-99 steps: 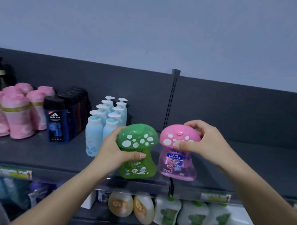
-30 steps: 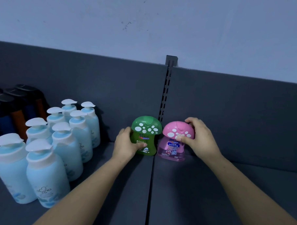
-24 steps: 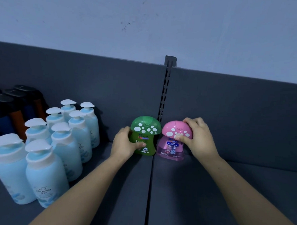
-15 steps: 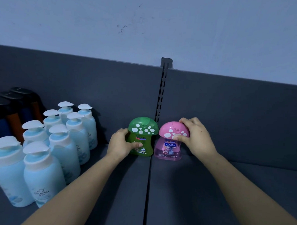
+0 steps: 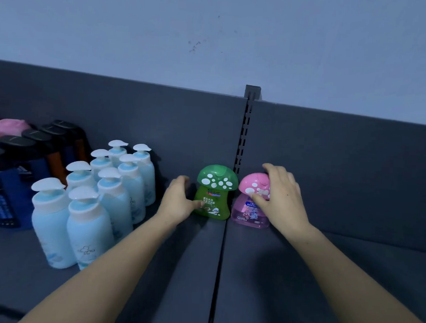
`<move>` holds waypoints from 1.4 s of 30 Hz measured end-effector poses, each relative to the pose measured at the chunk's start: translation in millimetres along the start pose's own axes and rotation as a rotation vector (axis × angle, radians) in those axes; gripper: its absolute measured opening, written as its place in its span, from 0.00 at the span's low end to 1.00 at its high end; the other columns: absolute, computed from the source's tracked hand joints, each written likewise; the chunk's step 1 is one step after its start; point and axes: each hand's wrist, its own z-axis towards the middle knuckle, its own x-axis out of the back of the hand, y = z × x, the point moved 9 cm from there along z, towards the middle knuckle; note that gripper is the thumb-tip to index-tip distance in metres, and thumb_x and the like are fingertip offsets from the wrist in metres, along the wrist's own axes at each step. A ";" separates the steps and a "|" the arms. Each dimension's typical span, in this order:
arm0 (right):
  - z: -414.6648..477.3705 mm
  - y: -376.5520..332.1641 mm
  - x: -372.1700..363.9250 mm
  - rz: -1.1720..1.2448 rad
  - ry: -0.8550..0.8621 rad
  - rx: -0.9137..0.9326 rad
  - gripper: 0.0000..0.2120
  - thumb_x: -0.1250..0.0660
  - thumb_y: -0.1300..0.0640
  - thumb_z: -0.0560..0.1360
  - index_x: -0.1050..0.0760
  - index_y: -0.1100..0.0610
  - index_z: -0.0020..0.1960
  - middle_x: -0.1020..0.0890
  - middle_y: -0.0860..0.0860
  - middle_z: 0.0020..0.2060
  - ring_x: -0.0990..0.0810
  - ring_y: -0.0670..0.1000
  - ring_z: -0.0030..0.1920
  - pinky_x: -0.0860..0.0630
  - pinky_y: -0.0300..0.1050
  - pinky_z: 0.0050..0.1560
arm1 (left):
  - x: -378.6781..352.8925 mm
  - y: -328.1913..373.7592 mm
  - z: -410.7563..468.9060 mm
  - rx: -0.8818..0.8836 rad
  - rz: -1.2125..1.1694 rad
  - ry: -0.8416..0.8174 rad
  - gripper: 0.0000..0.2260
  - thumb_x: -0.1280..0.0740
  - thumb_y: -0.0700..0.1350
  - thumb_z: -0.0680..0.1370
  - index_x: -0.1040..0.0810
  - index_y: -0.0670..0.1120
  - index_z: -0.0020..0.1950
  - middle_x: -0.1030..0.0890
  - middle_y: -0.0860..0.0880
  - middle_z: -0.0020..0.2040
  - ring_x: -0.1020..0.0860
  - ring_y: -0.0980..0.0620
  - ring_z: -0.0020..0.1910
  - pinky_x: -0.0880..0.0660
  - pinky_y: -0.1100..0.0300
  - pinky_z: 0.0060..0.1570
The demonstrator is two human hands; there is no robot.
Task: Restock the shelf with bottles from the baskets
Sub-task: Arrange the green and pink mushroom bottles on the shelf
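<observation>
A green mushroom-shaped bottle (image 5: 216,193) and a pink mushroom-shaped bottle (image 5: 249,210) stand upright side by side at the back of the dark grey shelf (image 5: 275,274), against the back panel. My left hand (image 5: 178,201) curls around the green bottle's left side, its thumb lying across the front label. My right hand (image 5: 282,201) grips the pink bottle's cap, fingers over the top and thumb on the front. The pink bottle's right side is hidden by that hand.
Several light-blue pump bottles (image 5: 90,217) stand in rows left of the green bottle. Dark shower-gel bottles (image 5: 14,167) and pink packs (image 5: 6,128) sit further left. A slotted upright (image 5: 243,138) splits the back panel behind the two mushroom bottles.
Both mushroom bottles went from the shelf's front edge to the back panel. Over the last second they stay put; my left fingers have eased slightly away from the green cap.
</observation>
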 end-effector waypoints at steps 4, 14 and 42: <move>2.9 -53.8 0.8 0.046 -0.035 0.215 0.26 0.31 0.51 0.73 0.34 0.54 0.68 0.28 0.50 0.62 0.31 0.52 0.62 0.37 0.46 0.63 | 42.2 15.0 -21.0 -0.028 0.112 0.042 0.32 0.24 0.42 0.68 0.34 0.42 0.68 0.28 0.45 0.64 0.28 0.48 0.62 0.33 0.60 0.59; -25.3 -199.0 -20.3 0.101 -0.224 0.570 0.28 0.30 0.51 0.72 0.34 0.54 0.69 0.25 0.50 0.60 0.29 0.54 0.59 0.32 0.48 0.60 | 139.5 43.2 -115.1 -0.126 0.607 0.029 0.22 0.32 0.41 0.73 0.32 0.44 0.65 0.29 0.45 0.61 0.29 0.45 0.60 0.30 0.48 0.57; -217.8 -567.8 -118.5 0.213 -0.501 1.000 0.25 0.33 0.53 0.74 0.34 0.53 0.69 0.26 0.52 0.62 0.29 0.54 0.61 0.30 0.49 0.59 | 464.0 -246.4 -376.9 0.510 0.999 0.030 0.23 0.31 0.45 0.73 0.32 0.47 0.66 0.28 0.47 0.63 0.28 0.45 0.61 0.29 0.53 0.56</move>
